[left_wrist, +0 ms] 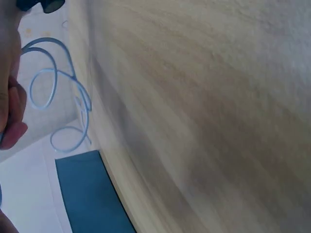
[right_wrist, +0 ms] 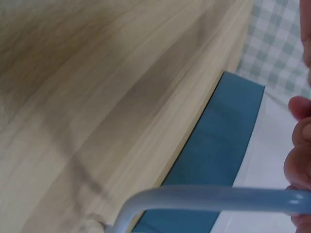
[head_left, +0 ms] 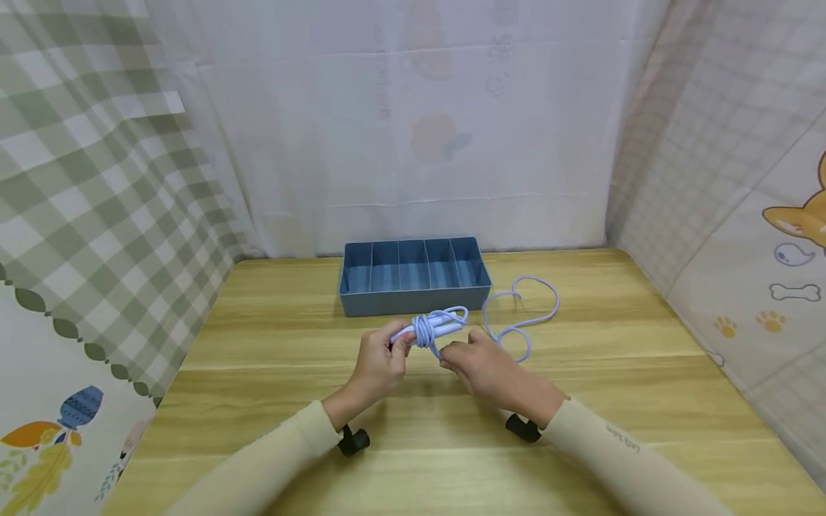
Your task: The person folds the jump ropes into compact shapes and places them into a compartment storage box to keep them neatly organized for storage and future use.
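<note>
My left hand (head_left: 381, 362) holds the left end of a pale lavender cord bundle (head_left: 424, 331) between thumb and fingers. Turns of cord wrap round the bundle's middle, and straight lengths and a loop stick out to the right. Close beside it, my right hand (head_left: 487, 369) pinches the working length of cord just below the wraps; its fingertips are partly hidden. The cord's loose tail (head_left: 556, 304) curls on the table beyond the right hand. Cord loops (left_wrist: 63, 73) hang by a hand in the left wrist view, and a cord stretch (right_wrist: 194, 198) crosses the right wrist view.
A blue-grey box (head_left: 413, 301) with several compartments stands behind the hands on the wooden table (head_left: 277, 322). White cloth (head_left: 323, 143) hangs at the back, with patterned cloths on both sides. Black camera mounts (head_left: 523, 428) sit under both wrists.
</note>
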### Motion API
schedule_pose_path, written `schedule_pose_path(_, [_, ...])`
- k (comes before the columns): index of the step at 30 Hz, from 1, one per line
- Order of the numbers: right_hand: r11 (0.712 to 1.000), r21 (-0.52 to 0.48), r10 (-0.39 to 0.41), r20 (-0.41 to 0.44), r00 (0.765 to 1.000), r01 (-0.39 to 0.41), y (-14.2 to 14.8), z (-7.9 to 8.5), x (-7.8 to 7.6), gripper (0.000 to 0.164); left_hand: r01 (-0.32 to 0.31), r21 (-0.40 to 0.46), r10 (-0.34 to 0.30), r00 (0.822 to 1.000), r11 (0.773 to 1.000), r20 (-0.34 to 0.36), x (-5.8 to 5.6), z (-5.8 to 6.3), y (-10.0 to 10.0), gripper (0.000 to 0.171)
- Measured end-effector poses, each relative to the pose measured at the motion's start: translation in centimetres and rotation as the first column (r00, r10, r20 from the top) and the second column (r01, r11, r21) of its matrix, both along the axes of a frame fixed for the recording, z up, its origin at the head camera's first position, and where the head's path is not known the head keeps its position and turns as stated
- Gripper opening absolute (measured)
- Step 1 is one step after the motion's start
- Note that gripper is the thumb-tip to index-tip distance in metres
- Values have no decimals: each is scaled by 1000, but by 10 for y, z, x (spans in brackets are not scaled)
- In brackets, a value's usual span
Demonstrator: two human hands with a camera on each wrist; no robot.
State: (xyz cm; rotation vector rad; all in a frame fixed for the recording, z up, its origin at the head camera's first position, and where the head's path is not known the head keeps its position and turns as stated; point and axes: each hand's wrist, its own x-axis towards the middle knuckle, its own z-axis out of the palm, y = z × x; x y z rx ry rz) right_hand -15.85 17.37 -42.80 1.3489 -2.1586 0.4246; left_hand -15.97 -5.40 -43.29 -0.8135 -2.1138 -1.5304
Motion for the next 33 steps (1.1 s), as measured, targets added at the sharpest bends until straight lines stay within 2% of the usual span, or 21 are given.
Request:
schedule_pose_path(3, [1000,29,-9,-5,1000,9,-2,4,7,19,-65,-51,64,998,997,-9,-2,-2,-1,6])
schedule_pose_path(6, [998,54,-17,-4,1000,17,-3,9,12,25,-107,-120,107,994,987,-1,-2,-5,-4,6])
schedule_pose_path(10, [996,85,-20,-13,1000,21,-4,13,18,38,-100,-203,108,994,974,26,-1,-8,-5,6])
schedule_pose_path(15, [982,184,-28,-64,998,40,-9,15,21,18,-118,-184,143,982,976,128,0,-8,-1,8])
schedule_pose_path(17, [972,229,-30,-69,997,46,-10,14,24,17,-137,-185,167,973,973,158,0,-8,1,9])
schedule_pose_path(19, [972,234,-17,-84,996,36,-12,15,25,17,-147,-237,184,972,960,144,1,-9,1,12])
schedule_pose_path(22, [977,212,6,-136,991,23,-10,24,23,19,-149,-359,189,979,921,80,5,-11,-3,18])
schedule_pose_path(25, [982,187,28,-187,982,8,-6,38,17,24,-115,-470,135,991,875,10,11,-11,-7,18])
schedule_pose_path(28, [978,210,43,-172,984,-6,-1,49,12,28,-34,-529,39,999,848,-3,15,-9,-8,12])
schedule_pose_path(30, [977,213,55,-160,986,-20,1,54,9,28,31,-539,-34,999,842,5,16,-8,-9,11])
schedule_pose_path(33, [981,181,85,-104,991,-66,5,59,3,25,135,-509,-152,988,850,7,17,-7,-12,10])
